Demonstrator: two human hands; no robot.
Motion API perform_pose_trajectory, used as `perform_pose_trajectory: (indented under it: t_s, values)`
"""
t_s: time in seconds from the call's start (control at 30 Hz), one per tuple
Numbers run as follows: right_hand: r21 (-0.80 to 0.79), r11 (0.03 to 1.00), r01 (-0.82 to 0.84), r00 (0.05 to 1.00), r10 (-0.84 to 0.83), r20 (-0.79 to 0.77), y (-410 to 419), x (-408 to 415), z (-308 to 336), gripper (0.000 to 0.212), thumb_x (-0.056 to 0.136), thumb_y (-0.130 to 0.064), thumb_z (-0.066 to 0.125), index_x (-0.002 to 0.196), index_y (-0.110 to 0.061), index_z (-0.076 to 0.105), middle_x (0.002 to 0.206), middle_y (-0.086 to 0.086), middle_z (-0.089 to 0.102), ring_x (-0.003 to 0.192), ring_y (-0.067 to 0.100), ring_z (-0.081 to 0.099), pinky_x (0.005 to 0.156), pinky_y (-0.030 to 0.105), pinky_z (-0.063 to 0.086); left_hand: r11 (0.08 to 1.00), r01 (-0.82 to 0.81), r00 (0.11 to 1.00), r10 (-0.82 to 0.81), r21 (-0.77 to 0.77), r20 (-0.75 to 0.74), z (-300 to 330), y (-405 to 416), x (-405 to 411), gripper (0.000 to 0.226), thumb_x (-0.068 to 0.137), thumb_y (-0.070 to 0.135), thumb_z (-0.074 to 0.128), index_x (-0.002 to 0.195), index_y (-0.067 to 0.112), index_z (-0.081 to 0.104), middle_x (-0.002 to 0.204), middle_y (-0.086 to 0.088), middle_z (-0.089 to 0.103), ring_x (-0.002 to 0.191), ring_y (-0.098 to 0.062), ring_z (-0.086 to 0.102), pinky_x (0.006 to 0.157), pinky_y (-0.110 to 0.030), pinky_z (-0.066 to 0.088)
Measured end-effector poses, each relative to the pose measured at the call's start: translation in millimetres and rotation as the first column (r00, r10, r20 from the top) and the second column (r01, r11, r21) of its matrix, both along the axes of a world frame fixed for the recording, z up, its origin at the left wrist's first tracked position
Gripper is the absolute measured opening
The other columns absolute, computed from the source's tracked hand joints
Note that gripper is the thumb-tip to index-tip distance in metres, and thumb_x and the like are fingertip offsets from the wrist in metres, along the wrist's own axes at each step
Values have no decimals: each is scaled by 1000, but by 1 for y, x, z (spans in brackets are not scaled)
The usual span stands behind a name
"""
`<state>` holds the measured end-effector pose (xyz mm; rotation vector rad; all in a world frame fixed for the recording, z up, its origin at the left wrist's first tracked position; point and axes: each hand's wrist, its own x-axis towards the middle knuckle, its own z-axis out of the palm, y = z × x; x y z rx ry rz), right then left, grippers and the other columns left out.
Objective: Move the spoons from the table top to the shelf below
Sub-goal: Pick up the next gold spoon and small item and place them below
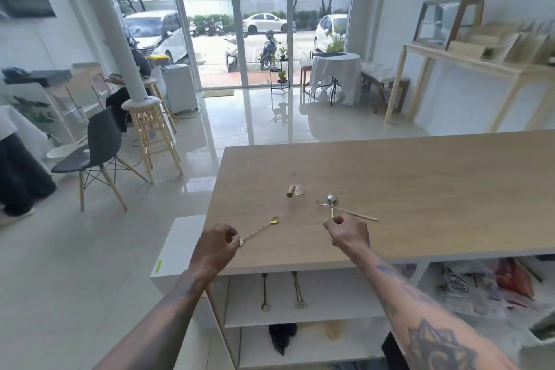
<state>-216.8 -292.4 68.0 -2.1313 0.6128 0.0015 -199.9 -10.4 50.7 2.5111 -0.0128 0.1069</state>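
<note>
While the left hand point(216, 245) is pinching the gold spoon point(260, 229) by its near end, the right hand point(348, 233) is closing its fingers on the silver spoon point(331, 203), whose handle is pointing straight toward it.

The table top point(405, 186) is a pale, even wood tone with faint grain, over white edging. The shelf point(303, 314) beneath it is plain white. The spoon point(260, 228) near the left hand is gold throughout. The spoon point(332, 203) at the right hand has a silver-grey bowl on a gold stem. The long utensil point(354, 213) crossing it is pale gold. Two utensils on the shelf point(264, 291) read as dark brown-gold with lighter ends. The small cylinder point(290, 191) is tan, beside a clear disc point(298, 189). The right forearm point(432, 330) carries dark blue-black geometric tattoo work. The chair point(96, 150) has a charcoal seat on light wooden legs. The floor point(90, 264) is glossy off-white tile.
</note>
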Motion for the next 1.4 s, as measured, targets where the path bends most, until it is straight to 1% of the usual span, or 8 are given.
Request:
perform_pose_trajectory:
  t_s: [0.1, 0.27, 0.4, 0.6, 0.87, 1.1, 1.23, 1.4]
  values:
    - [-1, 1000, -31, 999, 31, 24, 10, 31, 1, 17, 83, -35, 58, 73, -22, 62, 98, 18, 75, 98, 35, 70, 86, 40, 56, 998, 55, 998, -54, 28, -28, -5, -16, 28, 17, 91, 22, 67, 99, 12, 77, 99, -5, 73, 84, -19, 68, 79, -28, 53]
    - [30, 999, -30, 999, 31, -25, 26, 99, -13, 28, 83, -35, 56, 87, -14, 73, 94, 15, 69, 100, 35, 71, 81, 36, 55, 986, 127, 987, -114, 112, -111, -26, -35, 75, 33, 93, 29, 66, 120, 12, 72, 116, -6, 69, 102, -26, 69, 91, -36, 55]
    - [81, 996, -36, 996, 43, -82, 40, 143, -28, 27, 83, -37, 57, 61, -22, 55, 83, 11, 64, 101, 34, 70, 74, 30, 47, 944, 240, 951, -182, 225, -252, -43, -39, 104, 45, 90, 37, 69, 128, 12, 65, 126, -7, 61, 111, -29, 64, 95, -40, 53]
    - [118, 992, 51, 984, -30, -173, 57, 193, -50, 42, 90, -50, 51, 97, -12, 67, 72, 5, 63, 85, 29, 76, 65, 29, 44, 923, 308, 911, -218, 229, -349, -60, -30, 131, 29, 88, 27, 66, 111, 10, 71, 118, -12, 66, 115, -30, 62, 93, -37, 50]
    - [314, 931, 188, 974, -134, -184, 61, 215, -70, 27, 90, -36, 57, 80, -15, 70, 73, 3, 70, 54, 17, 64, 45, 23, 39, 956, 267, 874, -189, 120, -447, -58, -23, 160, 21, 77, 19, 67, 86, 7, 82, 92, -14, 77, 88, -28, 72, 66, -32, 51]
    - [468, 858, 210, 977, -165, -137, 51, 203, -66, 25, 91, -19, 62, 71, -5, 65, 73, 12, 67, 62, 21, 65, 58, 27, 52, 987, 68, 857, -133, -146, -497, -55, -12, 165, 18, 81, 23, 78, 69, 10, 77, 61, 1, 64, 55, -10, 57, 52, -24, 43]
    - [505, 847, 168, 986, -138, -97, 45, 180, -41, 20, 92, -7, 57, 72, -3, 60, 68, 12, 60, 55, 18, 59, 53, 24, 52, 977, -42, 895, -55, -207, -442, -34, -9, 152, 26, 79, 19, 79, 56, 14, 71, 50, 2, 61, 44, -8, 53, 48, -23, 46]
    - [514, 854, 77, 995, -101, 18, 33, 137, 9, 23, 95, -11, 57, 74, -4, 60, 64, 11, 56, 54, 20, 57, 43, 19, 49, 962, -98, 946, 11, -253, -323, 18, -15, 121, 21, 78, 18, 78, 71, -2, 78, 59, -5, 69, 54, -14, 60, 59, -30, 57]
